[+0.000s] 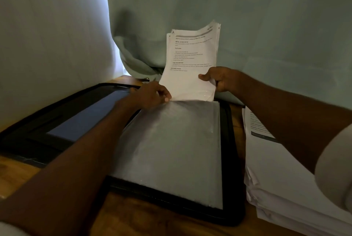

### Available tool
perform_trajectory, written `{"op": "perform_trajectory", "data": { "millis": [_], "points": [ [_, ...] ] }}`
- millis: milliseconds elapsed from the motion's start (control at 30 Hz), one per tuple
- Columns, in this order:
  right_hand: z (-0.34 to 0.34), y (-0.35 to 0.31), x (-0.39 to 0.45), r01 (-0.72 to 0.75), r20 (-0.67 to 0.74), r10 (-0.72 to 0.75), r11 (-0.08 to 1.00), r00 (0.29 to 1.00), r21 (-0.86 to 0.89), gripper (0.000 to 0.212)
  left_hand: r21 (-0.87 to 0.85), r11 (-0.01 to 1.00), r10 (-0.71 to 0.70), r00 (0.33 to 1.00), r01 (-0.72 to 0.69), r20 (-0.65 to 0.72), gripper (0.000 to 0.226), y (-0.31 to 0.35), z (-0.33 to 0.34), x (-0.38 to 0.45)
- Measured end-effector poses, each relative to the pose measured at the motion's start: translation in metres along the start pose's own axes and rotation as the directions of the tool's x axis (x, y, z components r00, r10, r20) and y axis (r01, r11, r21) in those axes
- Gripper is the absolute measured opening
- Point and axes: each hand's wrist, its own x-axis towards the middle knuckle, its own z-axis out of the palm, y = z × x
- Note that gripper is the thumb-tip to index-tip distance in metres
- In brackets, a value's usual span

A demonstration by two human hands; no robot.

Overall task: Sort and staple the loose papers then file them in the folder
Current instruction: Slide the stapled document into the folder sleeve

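Filing step underway. Right hand gripping paper bundle, feeding bottom edge into clear sleeve of open folder. Left hand pinching sleeve mouth open. Tall paper stack waiting beside folder; much remaining, likely.

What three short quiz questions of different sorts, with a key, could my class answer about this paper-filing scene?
1. True or false: the right hand grips the paper bundle.
2. Which is the left hand pinching? A) the plastic sleeve opening B) a stapler C) the paper stack
3. Fill in: the stack lies to the ___ of the open black folder.

Key: 1 true; 2 A; 3 right.
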Motion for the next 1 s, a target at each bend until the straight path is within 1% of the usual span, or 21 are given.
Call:
{"op": "perform_trajectory", "data": {
  "millis": [33,100,133,233,300,333,433,533,633,700,767,833,867,900,933,967,1000],
  "points": [
    [-0.001,-0.001,0.003,-0.007,-0.012,0.007,1.0,1.0,-0.022,0.044,0.078,0.997,-0.011,1.0,0.011,-0.003,0.01,0.003,0.0,0.002],
    [-0.002,-0.003,0.005,-0.016,-0.01,0.016,0.999,1.0,-0.045,0.045,0.249,0.966,-0.059,0.996,0.073,-0.064,0.01,0.012,0.0,0.008],
    [-0.002,-0.002,0.006,-0.018,-0.013,0.018,0.999,1.0,-0.047,0.044,0.266,0.961,-0.053,0.994,0.075,-0.09,0.008,0.015,-0.001,0.011],
    [-0.004,0.002,0.011,-0.029,-0.029,0.028,0.998,0.999,-0.061,0.048,0.161,0.985,-0.018,0.976,0.055,-0.219,0.001,0.014,-0.006,0.016],
    [-0.008,0.003,0.015,-0.021,0.001,0.021,0.999,1.0,-0.05,0.048,0.053,0.998,-0.027,0.954,0.045,-0.299,0.003,0.007,-0.004,0.015],
    [-0.009,0.002,0.017,-0.015,0.022,0.015,0.999,1.0,-0.039,0.046,0.012,0.999,-0.033,0.949,0.039,-0.313,0.004,0.003,-0.002,0.014],
    [-0.005,-0.002,0.02,0.004,0.073,0.0,0.999,0.997,-0.053,0.045,-0.064,0.998,-0.014,0.958,-0.004,-0.287,0.009,-0.005,0.0,0.014],
    [-0.004,-0.009,0.022,0.006,0.069,-0.002,0.998,0.998,-0.06,0.045,-0.17,0.984,0.015,0.967,-0.06,-0.254,0.013,-0.008,-0.004,0.016],
    [-0.006,-0.014,0.019,-0.004,0.08,0.008,0.998,0.997,-0.061,0.036,-0.207,0.974,0.042,0.973,-0.091,-0.229,0.01,-0.01,-0.008,0.013],
    [-0.008,-0.016,0.019,-0.012,0.086,0.018,0.998,0.996,-0.068,0.029,-0.234,0.965,0.063,0.974,-0.114,-0.216,0.016,-0.007,-0.007,0.012],
    [-0.01,-0.018,0.019,-0.013,0.077,0.02,0.997,0.997,-0.082,0.032,-0.325,0.936,0.067,0.976,-0.134,-0.208,0.019,-0.003,-0.006,0.012],
    [-0.01,-0.021,0.016,-0.013,0.069,0.018,0.996,0.997,-0.085,0.038,-0.442,0.888,0.032,0.976,-0.126,-0.216,0.015,0.001,-0.005,0.012],
    [-0.009,-0.023,0.014,-0.007,0.071,0.013,0.996,0.997,-0.086,0.035,-0.454,0.883,0.01,0.974,-0.114,-0.225,0.02,0.002,-0.006,0.011],
    [-0.007,-0.025,0.011,0.0,0.071,0.007,0.995,0.997,-0.099,0.029,-0.401,0.909,0.013,0.97,-0.112,-0.242,0.026,0.002,-0.005,0.011],
    [-0.005,-0.027,0.008,0.003,0.058,0.004,0.993,0.998,-0.12,0.025,-0.306,0.946,0.032,0.969,-0.108,-0.243,0.03,0.0,-0.005,0.011],
    [-0.004,-0.029,0.007,0.009,0.032,-0.004,0.989,0.999,-0.147,0.026,-0.204,0.975,0.041,0.974,-0.088,-0.224,0.032,-0.002,-0.004,0.011],
    [-0.001,-0.03,0.005,0.018,0.005,-0.017,0.984,1.0,-0.179,0.032,-0.103,0.993,0.03,0.977,-0.053,-0.212,0.031,-0.003,-0.004,0.01]
  ]
}}
